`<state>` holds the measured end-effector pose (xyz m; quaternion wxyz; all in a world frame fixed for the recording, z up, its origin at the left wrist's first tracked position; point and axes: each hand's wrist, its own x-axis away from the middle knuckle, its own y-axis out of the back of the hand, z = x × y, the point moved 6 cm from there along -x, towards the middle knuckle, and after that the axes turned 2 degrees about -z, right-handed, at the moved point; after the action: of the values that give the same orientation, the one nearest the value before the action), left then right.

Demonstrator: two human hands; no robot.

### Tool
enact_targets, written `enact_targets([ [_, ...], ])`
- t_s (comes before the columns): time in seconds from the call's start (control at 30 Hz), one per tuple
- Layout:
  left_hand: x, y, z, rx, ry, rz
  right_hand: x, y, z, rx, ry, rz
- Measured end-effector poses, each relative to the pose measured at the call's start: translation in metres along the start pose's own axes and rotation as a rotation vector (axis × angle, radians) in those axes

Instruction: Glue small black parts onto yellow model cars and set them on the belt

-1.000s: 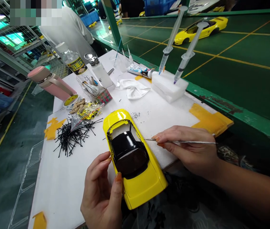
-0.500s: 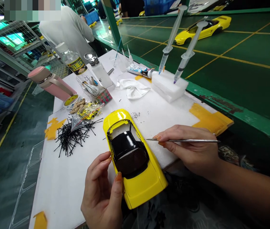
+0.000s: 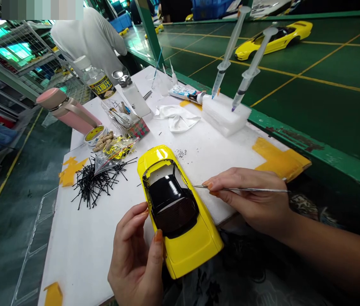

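Observation:
A yellow toy car body with a black roof and dark rear window lies tilted over the near edge of the white table. My left hand grips its left side, thumb on the body and fingers along the edge. My right hand pinches a thin metal tool, whose tip points left at the car's right side, touching or very close to it. Tiny black specks lie on the table beyond the car.
Black thin sticks are heaped at left, near a plastic bag, pink flask and bottles. Two syringes stand in a white foam block. Another yellow car sits on the green belt; a person is behind.
The tool in my right hand has shifted slightly left, its tip closer to the car, and its rear end has dipped a little. My left hand and the car look almost unchanged.

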<state>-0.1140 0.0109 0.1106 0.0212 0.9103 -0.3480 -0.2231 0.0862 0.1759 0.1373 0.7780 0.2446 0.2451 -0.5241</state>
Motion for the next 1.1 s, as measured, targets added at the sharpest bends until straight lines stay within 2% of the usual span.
enact_targets([
  [0.33,0.0003,0.0002,0.0,0.009,-0.002,0.007,0.0025,0.0029,-0.0041,-0.019,-0.061,-0.057],
  [0.8,0.0001,0.0005,0.0019,0.001,0.002,0.001,0.0016,-0.0008,-0.0054,-0.046,-0.063,-0.011],
  [1.1,0.0021,0.0008,0.003,-0.003,-0.01,0.011,0.0019,0.0007,-0.0067,-0.05,-0.091,-0.035],
])
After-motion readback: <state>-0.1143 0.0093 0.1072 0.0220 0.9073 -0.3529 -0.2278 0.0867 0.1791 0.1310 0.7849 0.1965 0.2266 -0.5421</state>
